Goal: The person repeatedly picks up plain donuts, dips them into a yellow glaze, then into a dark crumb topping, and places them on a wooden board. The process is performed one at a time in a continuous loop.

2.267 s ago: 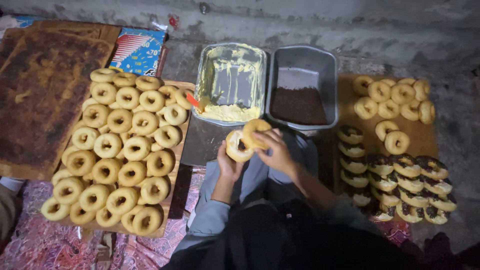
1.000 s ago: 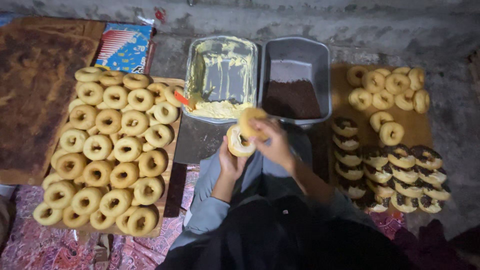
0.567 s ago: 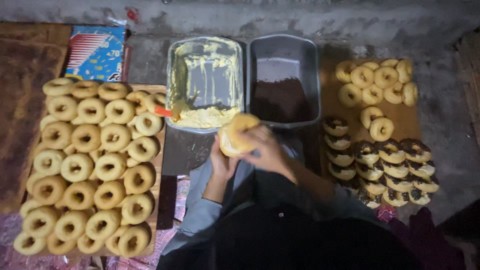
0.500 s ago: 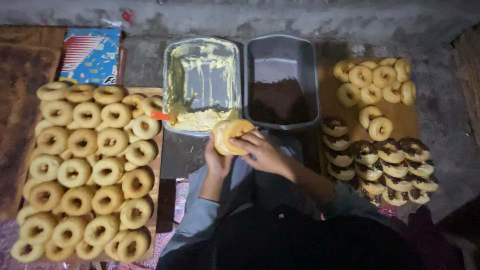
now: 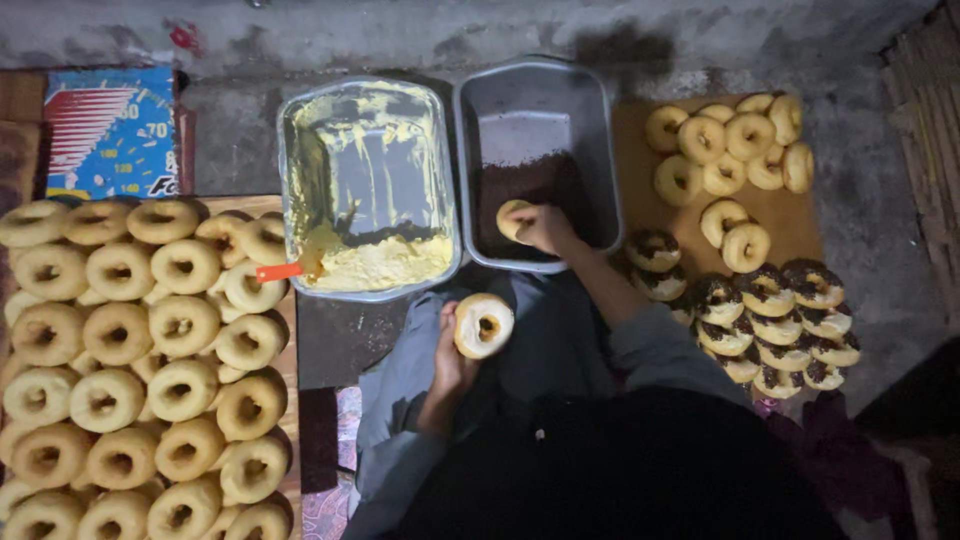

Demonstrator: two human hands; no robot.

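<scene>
My left hand (image 5: 452, 350) holds a cream-coated ring doughnut (image 5: 484, 325) upright over my lap. My right hand (image 5: 543, 226) presses a second doughnut (image 5: 511, 219) face down into the dark chocolate sprinkles (image 5: 530, 190) inside a grey metal tray (image 5: 540, 85). Beside it on the left stands another metal tray (image 5: 300, 130) smeared with yellow cream (image 5: 385, 265), and an orange-handled spatula (image 5: 280, 271) leans on that tray's rim.
A wooden board (image 5: 235, 205) on the left carries several plain doughnuts (image 5: 150, 350). At the right, a board (image 5: 790, 215) has plain doughnuts (image 5: 730, 140) at the far end and sprinkle-topped ones (image 5: 780, 320) nearer me. A blue printed box (image 5: 110, 130) lies at the upper left.
My hands, which held doughnuts together before my chest, have parted. The right hand moved into the sprinkle tray with one doughnut; the left hand dropped lower with the other.
</scene>
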